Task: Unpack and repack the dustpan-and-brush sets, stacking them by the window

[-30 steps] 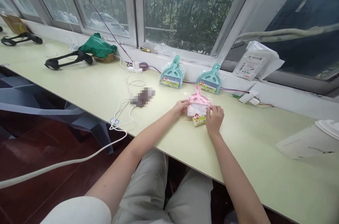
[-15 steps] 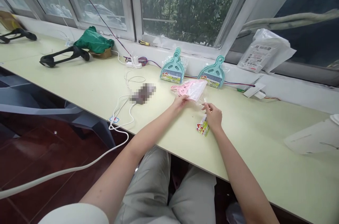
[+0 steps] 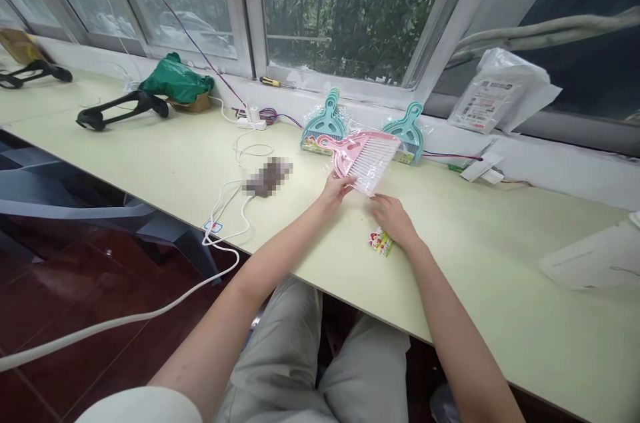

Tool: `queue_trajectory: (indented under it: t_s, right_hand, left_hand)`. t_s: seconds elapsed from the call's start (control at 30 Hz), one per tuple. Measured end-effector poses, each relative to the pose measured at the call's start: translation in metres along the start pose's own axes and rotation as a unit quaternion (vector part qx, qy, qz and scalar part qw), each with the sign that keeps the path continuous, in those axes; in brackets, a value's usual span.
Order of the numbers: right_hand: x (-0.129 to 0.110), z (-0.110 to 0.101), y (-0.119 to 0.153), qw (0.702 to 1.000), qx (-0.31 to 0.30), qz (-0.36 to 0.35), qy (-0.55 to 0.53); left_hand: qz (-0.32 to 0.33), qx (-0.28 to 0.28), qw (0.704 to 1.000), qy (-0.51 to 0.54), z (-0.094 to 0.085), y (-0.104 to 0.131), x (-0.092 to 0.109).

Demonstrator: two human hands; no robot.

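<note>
Head view: left hand grips pink dustpan, handle pointing left, long axis sideways; right hand released

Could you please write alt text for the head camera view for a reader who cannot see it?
The left hand lifts a pink dustpan set in clear wrap above a pale green table; the right hand reaches toward its lower edge. A small printed label lies by the right hand, and two teal dustpan sets lean behind.

No legible text: only unreadable print on the white bag and colourful label card
</note>
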State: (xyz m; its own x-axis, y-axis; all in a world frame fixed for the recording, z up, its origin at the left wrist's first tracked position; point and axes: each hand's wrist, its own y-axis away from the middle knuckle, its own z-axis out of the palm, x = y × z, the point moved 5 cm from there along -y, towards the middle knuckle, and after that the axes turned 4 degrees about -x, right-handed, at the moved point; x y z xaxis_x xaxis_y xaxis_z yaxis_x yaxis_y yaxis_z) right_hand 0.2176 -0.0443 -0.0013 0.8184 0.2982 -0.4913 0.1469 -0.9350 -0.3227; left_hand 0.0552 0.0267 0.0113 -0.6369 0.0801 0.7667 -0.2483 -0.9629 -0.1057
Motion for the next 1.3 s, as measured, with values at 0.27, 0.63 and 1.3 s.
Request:
queue_trajectory:
  t_s: [0.27,0.63,1.3]
  right_hand:
    - [0.085,-0.055,0.026,0.953,0.120,0.164,0.225]
    - [0.003,-0.036,0.002,0.890,0.212,0.138,-0.380]
    - [0.004,-0.031,0.006,0.793,0.240,0.135,-0.544]
  left_hand:
    - [-0.001,-0.008,1.000,0.011,-0.007,0.001,0.008]
    - [-0.020,-0.128,0.991,-0.034,0.017,0.010,-0.012]
    - [-0.058,-0.215,0.966,-0.133,0.028,0.017,-0.003]
